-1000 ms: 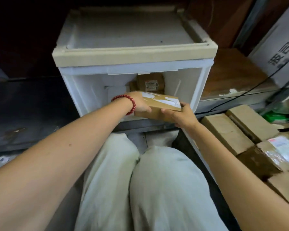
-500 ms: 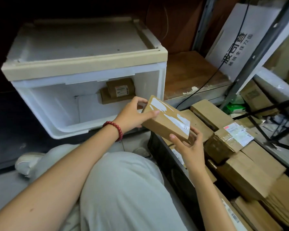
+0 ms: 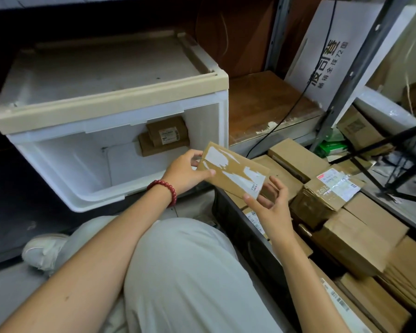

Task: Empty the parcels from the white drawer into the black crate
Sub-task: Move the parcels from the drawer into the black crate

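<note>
With the fingers of my left hand [image 3: 185, 175] and right hand [image 3: 273, 209] I pinch a flat brown parcel [image 3: 233, 174] at both ends, above the black crate [image 3: 238, 227]. Two parcels [image 3: 166, 137], I think, lie at the back of the white drawer [image 3: 58, 169].

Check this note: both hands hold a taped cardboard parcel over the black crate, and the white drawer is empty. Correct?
The head view shows the white drawer is not empty: a labelled brown parcel and a plain brown parcel sit at its back. As stated, the left hand and right hand hold the taped cardboard parcel over the black crate.
</note>
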### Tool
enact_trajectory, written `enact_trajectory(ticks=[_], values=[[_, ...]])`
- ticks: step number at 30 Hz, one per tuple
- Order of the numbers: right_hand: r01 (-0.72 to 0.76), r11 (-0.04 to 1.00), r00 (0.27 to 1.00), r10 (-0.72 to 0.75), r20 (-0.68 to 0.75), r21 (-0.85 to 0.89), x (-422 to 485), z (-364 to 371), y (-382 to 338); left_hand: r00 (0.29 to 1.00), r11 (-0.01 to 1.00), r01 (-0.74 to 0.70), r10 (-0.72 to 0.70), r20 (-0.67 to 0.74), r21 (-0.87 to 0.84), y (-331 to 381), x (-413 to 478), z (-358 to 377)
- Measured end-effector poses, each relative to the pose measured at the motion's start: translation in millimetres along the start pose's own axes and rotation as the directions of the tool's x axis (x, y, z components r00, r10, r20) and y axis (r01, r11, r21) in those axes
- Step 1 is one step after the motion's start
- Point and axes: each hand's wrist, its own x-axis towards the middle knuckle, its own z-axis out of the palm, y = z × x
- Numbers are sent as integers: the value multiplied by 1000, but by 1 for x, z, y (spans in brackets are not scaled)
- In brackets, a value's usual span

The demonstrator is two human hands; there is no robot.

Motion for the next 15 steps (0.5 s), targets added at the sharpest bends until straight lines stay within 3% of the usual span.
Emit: enact_trajectory(ticks=[8,15], values=[[135,989,987,-129,91,-53,0,3,-6,987,987,156,-155,34,-26,-7,1,0],[27,1000,999,-27,40,-1,0,1,-7,989,992,127,-128,76,25,-4,-1,1]])
